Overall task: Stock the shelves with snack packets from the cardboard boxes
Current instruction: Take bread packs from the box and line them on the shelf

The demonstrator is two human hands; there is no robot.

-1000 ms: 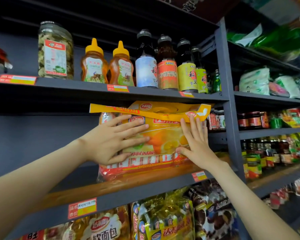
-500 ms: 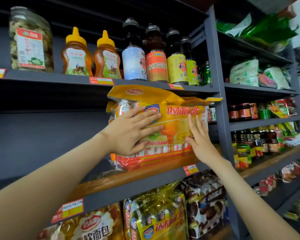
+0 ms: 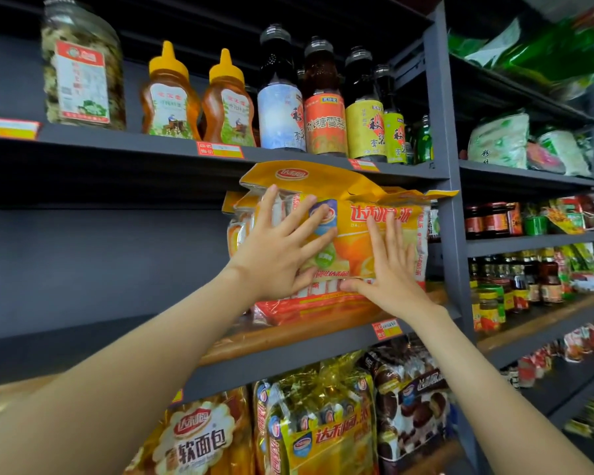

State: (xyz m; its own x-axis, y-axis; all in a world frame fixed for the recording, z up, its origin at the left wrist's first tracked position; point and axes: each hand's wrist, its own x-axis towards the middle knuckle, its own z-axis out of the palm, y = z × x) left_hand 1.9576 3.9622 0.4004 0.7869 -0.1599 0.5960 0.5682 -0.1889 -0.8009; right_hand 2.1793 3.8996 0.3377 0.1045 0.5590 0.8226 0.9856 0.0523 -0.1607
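Both hands lie flat against the front face of a large yellow-and-orange snack packet [image 3: 354,255], fingers straight and spread. Neither hand curls round it or pinches it; they press on it with open palms. The left hand [image 3: 282,248] sits on the packet's left half with its fingertips reaching up towards the top seam. The right hand [image 3: 391,269] sits lower on the right half, with its thumb along the red band at the packet's foot.

From the palms, the packet lies straight ahead, deeper into the bay. It stands on its bottom edge on the wood-topped shelf [image 3: 288,358], just behind the grey front lip. Its long axis runs side to side, across the line of the push, so the two hands bear on opposite halves of one broad face. Just above the left fingertips, the packet's top flap is bent forward under the upper shelf [image 3: 288,156], which carries honey squeeze bottles [image 3: 199,97] and dark syrup bottles [image 3: 323,108]. Past the right hand, the packet's right end is close to the grey upright post [image 3: 443,200].

More of the same wrapping shows beyond the left hand, probably another packet behind, though the overlap makes that hard to confirm.

I judge the step to be seating this packet. An even push from both hands should slide it back square, and the flap may catch on the upper shelf.
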